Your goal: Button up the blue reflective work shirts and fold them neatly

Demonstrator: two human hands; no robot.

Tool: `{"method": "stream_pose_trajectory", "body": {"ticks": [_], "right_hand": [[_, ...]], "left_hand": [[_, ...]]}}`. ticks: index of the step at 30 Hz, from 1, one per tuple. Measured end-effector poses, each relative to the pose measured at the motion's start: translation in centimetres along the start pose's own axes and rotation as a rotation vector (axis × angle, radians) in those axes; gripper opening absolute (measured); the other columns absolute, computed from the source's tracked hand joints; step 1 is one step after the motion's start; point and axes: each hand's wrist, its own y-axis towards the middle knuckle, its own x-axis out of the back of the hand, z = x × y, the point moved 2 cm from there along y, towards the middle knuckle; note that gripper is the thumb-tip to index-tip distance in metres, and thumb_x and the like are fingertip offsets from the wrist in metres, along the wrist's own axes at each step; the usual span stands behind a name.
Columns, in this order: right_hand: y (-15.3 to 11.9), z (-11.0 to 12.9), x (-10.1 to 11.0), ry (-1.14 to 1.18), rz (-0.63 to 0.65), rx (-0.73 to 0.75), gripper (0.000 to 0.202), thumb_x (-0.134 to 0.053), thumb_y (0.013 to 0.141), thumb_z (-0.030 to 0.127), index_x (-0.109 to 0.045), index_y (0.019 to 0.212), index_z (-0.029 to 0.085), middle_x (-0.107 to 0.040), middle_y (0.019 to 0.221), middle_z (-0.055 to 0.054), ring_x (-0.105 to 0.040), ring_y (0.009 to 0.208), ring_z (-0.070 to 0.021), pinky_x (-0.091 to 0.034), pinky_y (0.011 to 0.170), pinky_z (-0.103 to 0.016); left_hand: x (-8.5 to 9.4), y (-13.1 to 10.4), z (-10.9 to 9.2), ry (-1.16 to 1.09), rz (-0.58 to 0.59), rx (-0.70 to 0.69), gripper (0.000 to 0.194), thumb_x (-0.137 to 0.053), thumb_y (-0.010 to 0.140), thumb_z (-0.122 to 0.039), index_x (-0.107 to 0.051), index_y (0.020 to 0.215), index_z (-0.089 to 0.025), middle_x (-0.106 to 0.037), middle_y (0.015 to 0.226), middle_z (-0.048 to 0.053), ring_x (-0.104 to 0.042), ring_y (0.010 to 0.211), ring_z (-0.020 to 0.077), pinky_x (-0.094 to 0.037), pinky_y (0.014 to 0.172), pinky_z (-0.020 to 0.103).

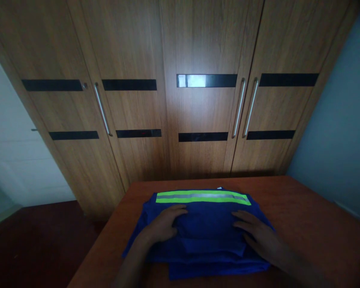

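Observation:
A folded blue work garment (210, 224) lies on the table in front of me, with a yellow-green and silver reflective strip (202, 196) across its far edge. On the left part of the cloth rests my left hand (165, 224), its fingers stretched toward the middle. My right hand (258, 234) lies over the right side, fingers spread and pointing inward. Neither hand grips the fabric. Several folded layers show at the near edge, and a small white tag (220, 188) pokes out at the far edge.
The reddish-brown wooden table (312, 224) carries the garment. Behind it stands a wide wooden wardrobe (138, 108) with black inlays and metal handles. A pale blue wall (339, 132) borders the table's right side. At the left are a white door (21, 160) and dark red floor (45, 244).

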Motion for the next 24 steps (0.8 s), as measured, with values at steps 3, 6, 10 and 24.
{"method": "stream_pose_trajectory", "body": {"ticks": [3, 6, 10, 24], "right_hand": [[0.5, 0.2, 0.9, -0.09, -0.099, 0.021, 0.031, -0.044, 0.083, 0.023, -0.07, 0.1, 0.03, -0.058, 0.128, -0.003, -0.051, 0.119, -0.0252, -0.041, 0.102, -0.041], [0.9, 0.5, 2.7, -0.242, -0.217, -0.036, 0.03, -0.044, 0.084, 0.027, -0.07, 0.098, 0.028, -0.065, 0.107, -0.009, -0.06, 0.102, -0.0268, -0.047, 0.09, -0.04], [2.5, 1.0, 5.2, -0.457, -0.25, -0.289, 0.032, -0.042, 0.087, 0.032, -0.066, 0.108, 0.031, -0.071, 0.09, -0.009, -0.066, 0.079, -0.0279, -0.05, 0.067, -0.039], [16.5, -0.6, 8.0, -0.016, -0.403, -0.059, 0.073, -0.049, 0.078, 0.018, -0.024, 0.145, 0.012, -0.042, 0.143, -0.012, -0.041, 0.13, -0.0241, -0.033, 0.108, -0.037]], "left_hand": [[1.0, 0.3, 0.6, 0.015, -0.214, -0.004, 0.07, -0.049, 0.058, 0.0, -0.059, 0.121, -0.027, -0.056, 0.13, 0.005, -0.048, 0.122, 0.0227, -0.031, 0.109, 0.039], [2.5, 0.1, 0.2, 0.191, -0.485, 0.047, 0.041, -0.052, 0.071, -0.008, -0.068, 0.105, -0.025, -0.06, 0.112, 0.008, -0.053, 0.111, 0.0259, -0.038, 0.101, 0.04], [4.2, -0.4, -1.2, 0.275, -0.702, 0.265, 0.022, -0.057, 0.079, -0.027, -0.072, 0.095, -0.027, -0.066, 0.089, 0.009, -0.06, 0.094, 0.0301, -0.042, 0.09, 0.042], [8.5, 9.1, 0.2, -0.183, -0.665, 0.07, 0.059, -0.061, 0.079, -0.03, -0.044, 0.135, -0.02, -0.06, 0.126, 0.011, -0.054, 0.118, 0.0235, -0.038, 0.101, 0.036]]}}
